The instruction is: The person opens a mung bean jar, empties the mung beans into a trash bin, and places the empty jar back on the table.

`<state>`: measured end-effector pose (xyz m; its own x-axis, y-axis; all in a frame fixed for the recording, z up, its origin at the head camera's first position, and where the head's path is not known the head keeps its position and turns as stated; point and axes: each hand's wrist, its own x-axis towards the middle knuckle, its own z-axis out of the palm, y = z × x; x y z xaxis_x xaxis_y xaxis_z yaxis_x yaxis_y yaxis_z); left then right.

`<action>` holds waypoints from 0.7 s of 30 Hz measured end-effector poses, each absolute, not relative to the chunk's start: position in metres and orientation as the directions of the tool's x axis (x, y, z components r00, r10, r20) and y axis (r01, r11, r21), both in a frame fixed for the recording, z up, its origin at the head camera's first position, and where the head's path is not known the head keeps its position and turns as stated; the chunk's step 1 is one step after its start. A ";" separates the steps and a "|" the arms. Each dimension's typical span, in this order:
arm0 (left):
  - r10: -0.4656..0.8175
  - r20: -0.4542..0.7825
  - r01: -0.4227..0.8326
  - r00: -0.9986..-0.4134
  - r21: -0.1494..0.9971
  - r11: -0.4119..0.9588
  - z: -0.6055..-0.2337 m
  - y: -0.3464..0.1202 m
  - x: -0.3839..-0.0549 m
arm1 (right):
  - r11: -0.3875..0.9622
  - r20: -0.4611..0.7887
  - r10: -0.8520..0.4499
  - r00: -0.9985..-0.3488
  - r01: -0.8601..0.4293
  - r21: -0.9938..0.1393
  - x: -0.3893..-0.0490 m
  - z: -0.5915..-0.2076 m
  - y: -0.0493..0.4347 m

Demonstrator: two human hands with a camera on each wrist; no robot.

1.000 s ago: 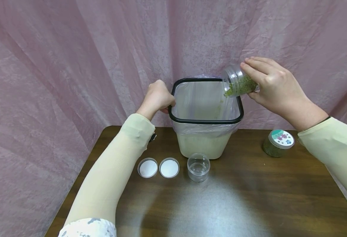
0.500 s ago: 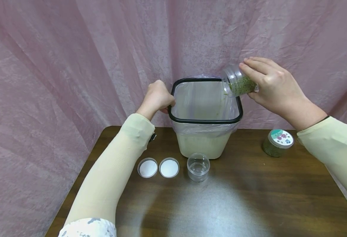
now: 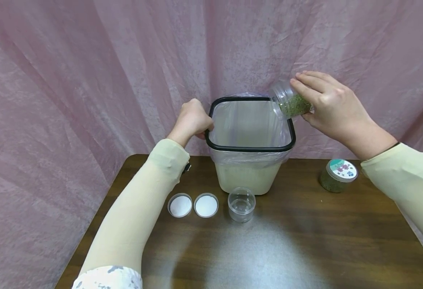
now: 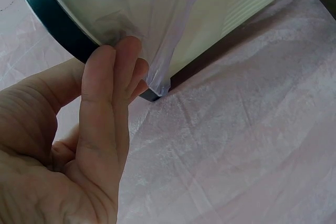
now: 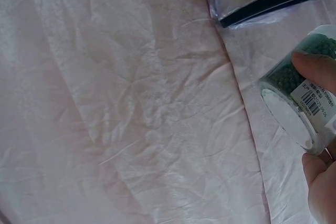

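Note:
My right hand (image 3: 336,108) grips a clear plastic jar (image 3: 287,98) of small green granules. The jar lies tilted with its open mouth over the right rim of a cream bin (image 3: 247,172). Most granules rest toward the jar's base, where a barcode label (image 5: 311,104) shows in the right wrist view. My left hand (image 3: 193,118) pinches the bin's black rim (image 3: 251,149) on its left side, thumb and fingers on either side. A translucent bag (image 4: 157,40) lines the bin and folds over the outside. The bin's bottom is hidden inside.
On the brown table (image 3: 305,249), an uncovered clear jar (image 3: 242,204) stands before the bin. Two white-lined lids (image 3: 180,206) lie left of it. A lidded jar of green granules (image 3: 338,175) stands right. A pink curtain (image 3: 142,60) hangs behind.
Granules at the jar's mouth were spilling into the bin a second ago; now they sit farther back toward its base. My right hand has shifted slightly left; my left hand stays put.

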<state>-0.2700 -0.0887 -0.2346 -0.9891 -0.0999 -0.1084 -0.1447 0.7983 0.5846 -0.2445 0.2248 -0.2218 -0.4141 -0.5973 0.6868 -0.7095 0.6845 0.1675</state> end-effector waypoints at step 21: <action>-0.108 -0.122 -0.159 -0.987 0.570 0.806 -0.233 -0.088 -0.269 | 0.685 0.691 -0.597 -0.408 -0.707 0.174 -0.245 -0.222 0.224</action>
<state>-0.2693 -0.0878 -0.2329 -0.9867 -0.1079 -0.1220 -0.1586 0.8065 0.5696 -0.2451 0.2241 -0.2220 -0.4084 -0.5968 0.6907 -0.7074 0.6852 0.1737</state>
